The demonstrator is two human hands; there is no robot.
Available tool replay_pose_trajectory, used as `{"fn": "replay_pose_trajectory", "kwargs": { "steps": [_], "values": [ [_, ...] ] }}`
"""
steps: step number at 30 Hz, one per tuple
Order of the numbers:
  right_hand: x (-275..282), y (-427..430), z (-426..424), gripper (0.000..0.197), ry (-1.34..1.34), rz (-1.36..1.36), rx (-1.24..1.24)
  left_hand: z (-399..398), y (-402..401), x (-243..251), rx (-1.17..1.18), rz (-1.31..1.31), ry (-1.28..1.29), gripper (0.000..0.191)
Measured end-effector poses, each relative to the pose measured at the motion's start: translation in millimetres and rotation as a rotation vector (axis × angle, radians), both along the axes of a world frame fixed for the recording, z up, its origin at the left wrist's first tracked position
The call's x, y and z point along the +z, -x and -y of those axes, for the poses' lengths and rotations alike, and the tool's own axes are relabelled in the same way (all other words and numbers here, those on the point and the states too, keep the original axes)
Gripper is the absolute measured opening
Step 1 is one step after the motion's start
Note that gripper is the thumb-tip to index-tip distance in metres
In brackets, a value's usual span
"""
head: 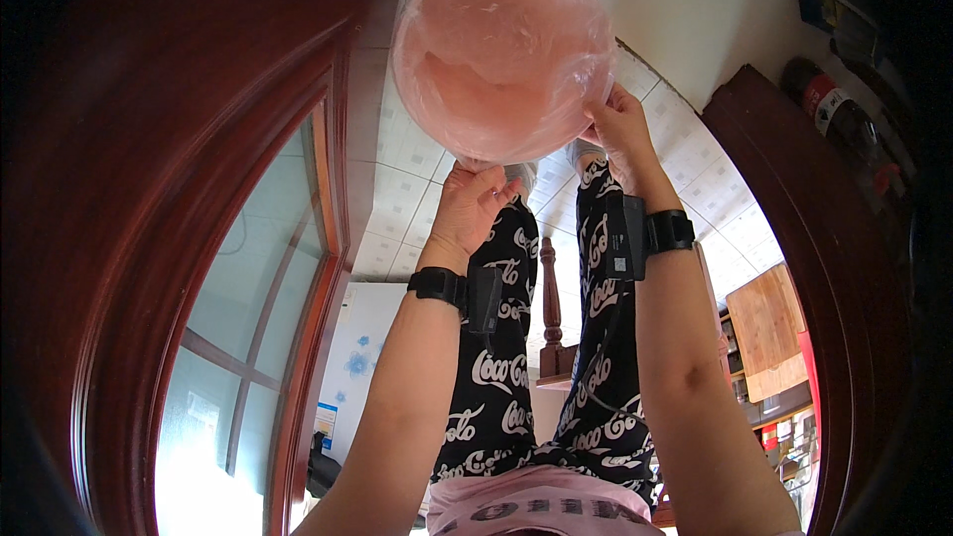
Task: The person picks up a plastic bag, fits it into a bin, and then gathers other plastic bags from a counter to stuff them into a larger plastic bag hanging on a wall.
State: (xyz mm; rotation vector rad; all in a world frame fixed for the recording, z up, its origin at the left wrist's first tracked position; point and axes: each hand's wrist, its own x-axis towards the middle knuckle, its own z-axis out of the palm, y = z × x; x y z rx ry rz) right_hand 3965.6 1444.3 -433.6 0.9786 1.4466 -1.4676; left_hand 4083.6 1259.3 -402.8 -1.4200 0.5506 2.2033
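Observation:
A thin, translucent pink plastic bag [506, 59] spreads in a round, open shape at the top centre, like a lining over a round container. Whether a container is beneath it cannot be told for sure. At its near edge my left hand [476, 201] pinches gathered film between thumb and fingers. My right hand [618, 126] grips the bag's edge at the lower right, its fingertips partly hidden behind the film. Each wrist wears a black strap with a small black device.
A dark red wooden door frame with glass panes [260, 260] curves along the left. Pale floor tiles [409, 134] lie below. To the right are a dark wooden edge [804, 238], a bottle with a red label [834, 104] and a wooden board [767, 335]. A turned wooden post [549, 298] shows between the legs.

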Motion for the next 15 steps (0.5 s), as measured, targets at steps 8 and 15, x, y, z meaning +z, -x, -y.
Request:
{"fn": "replay_pose_trajectory", "kwargs": {
  "steps": [8, 15],
  "values": [
    [3, -12, -12, 0.040, 0.163, -0.074, 0.005, -2, -11, -9, -0.105, 0.092, 0.161, 0.014],
    [-6, -47, -9, 0.052, 0.234, -0.134, 0.009, 0, -19, -32, -0.370, 0.103, 0.249, 0.014]
  ]
}}
